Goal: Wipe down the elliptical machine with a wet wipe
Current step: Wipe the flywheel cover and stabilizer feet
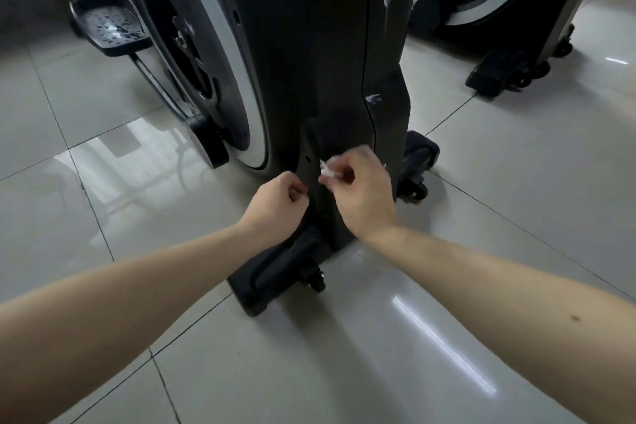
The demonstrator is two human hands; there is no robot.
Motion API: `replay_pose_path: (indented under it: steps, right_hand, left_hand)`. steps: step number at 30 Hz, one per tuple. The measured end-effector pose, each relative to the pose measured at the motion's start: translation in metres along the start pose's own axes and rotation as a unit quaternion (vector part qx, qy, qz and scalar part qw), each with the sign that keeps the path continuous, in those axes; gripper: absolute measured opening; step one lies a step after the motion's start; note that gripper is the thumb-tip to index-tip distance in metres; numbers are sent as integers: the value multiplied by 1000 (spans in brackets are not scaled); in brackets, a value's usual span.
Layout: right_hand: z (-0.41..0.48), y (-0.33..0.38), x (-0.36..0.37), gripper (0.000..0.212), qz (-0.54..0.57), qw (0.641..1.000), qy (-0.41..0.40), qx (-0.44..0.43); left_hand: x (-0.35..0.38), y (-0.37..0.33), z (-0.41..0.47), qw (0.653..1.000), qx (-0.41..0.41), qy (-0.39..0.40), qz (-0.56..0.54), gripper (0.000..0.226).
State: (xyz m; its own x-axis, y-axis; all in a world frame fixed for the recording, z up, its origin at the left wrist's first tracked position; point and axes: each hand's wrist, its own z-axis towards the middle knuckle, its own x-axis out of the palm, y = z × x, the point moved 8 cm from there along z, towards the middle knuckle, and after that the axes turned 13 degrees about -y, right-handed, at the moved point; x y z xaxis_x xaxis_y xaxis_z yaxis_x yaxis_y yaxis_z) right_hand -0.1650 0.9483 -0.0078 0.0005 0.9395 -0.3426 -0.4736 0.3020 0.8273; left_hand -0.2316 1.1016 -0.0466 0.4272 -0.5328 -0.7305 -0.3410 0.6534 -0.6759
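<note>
The elliptical machine (320, 55) stands in front of me, a tall black housing with a grey-rimmed flywheel on its left. Low on the black panel, my right hand (361, 189) pinches a small crumpled white wipe (327, 169) between thumb and fingers. My left hand (275, 206) is curled right beside it, fingertips against the panel's lower edge, with nothing visible in it. Two small whitish scraps (373, 98) stick to the panel's right edge higher up. The machine's black base foot with a wheel (275, 275) lies just below both wrists.
A black foot pedal (110, 24) juts out at upper left. A second machine (516, 3) with wheeled base stands at upper right. Glossy grey floor tiles (378, 337) surround everything.
</note>
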Motion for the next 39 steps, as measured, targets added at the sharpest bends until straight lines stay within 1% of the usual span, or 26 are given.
replay_pose_path:
  steps: [3,5,7,8,9,10,12,15,18,20,21,22,24,25,28,29,31,33,34,35,36,38,39]
  right_hand:
    - [-20,-39,6,26,-55,992,27,108]
    - [-16,-44,1,23,-38,989,2,144]
    - [11,-37,-12,11,9,986,-58,156]
    - [29,-32,-20,4,28,983,-88,157]
    - [47,-26,-28,5,38,982,-115,144]
    - [61,-24,-33,11,47,981,-134,131]
    - [71,-24,-34,14,52,982,-143,108]
    - [56,-29,-29,5,28,985,-138,94]
    - [40,-56,-28,3,45,979,-136,142]
    - [26,-77,-25,6,3,977,-108,186]
    - [20,-83,-25,6,-3,973,-99,210]
    - [21,-82,-26,8,4,972,-100,214]
    - [41,-64,-32,13,28,975,-125,182]
    - [55,-52,-36,13,31,978,-137,156]
    - [79,-20,-36,2,12,987,-140,77]
    - [78,-17,-33,2,16,987,-143,70]
    - [68,-17,-28,11,37,985,-152,75]
    - [52,-29,-27,17,46,982,-156,94]
    - [43,-42,-28,17,39,981,-152,112]
    - [34,-57,-28,14,26,979,-144,144]
    - [23,-74,-27,12,23,972,-129,196]
    - [-1,-107,-19,13,24,951,-98,293]
    - [-5,-111,-17,13,37,944,-101,313]
  left_hand:
    - [-3,-5,-2,1000,18,-7,13,12]
    - [-8,-15,-4,997,62,-26,31,13]
    - [-17,-33,-5,988,136,-62,38,15]
    - [-22,-44,-6,978,184,-89,46,18]
    - [-27,-55,-8,962,236,-120,64,22]
    - [-31,-65,-9,943,283,-150,90,27]
    - [-35,-80,-9,913,336,-185,142,38]
    - [-33,-86,-3,892,358,-194,197,50]
    - [-29,-86,-3,873,380,-198,231,55]
    - [-28,-85,-4,863,390,-212,241,56]
    - [-26,-84,-5,859,395,-218,244,57]
    - [-25,-83,-5,856,399,-223,243,57]
    - [-25,-82,-3,851,407,-232,238,57]
    - [-24,-81,-3,850,409,-231,237,57]
    - [-20,-76,-3,853,410,-227,230,56]
    - [-20,-75,-3,852,412,-227,229,56]
    - [-20,-75,-2,852,413,-228,226,56]
    - [-21,-76,-2,855,412,-223,224,56]
    - [-21,-76,-3,855,412,-223,225,56]
    - [-21,-77,-4,854,411,-224,226,56]
    - [-21,-78,-5,854,410,-228,226,57]
    - [-19,-78,-9,851,418,-227,222,56]
    - [-19,-79,-11,846,430,-228,218,53]
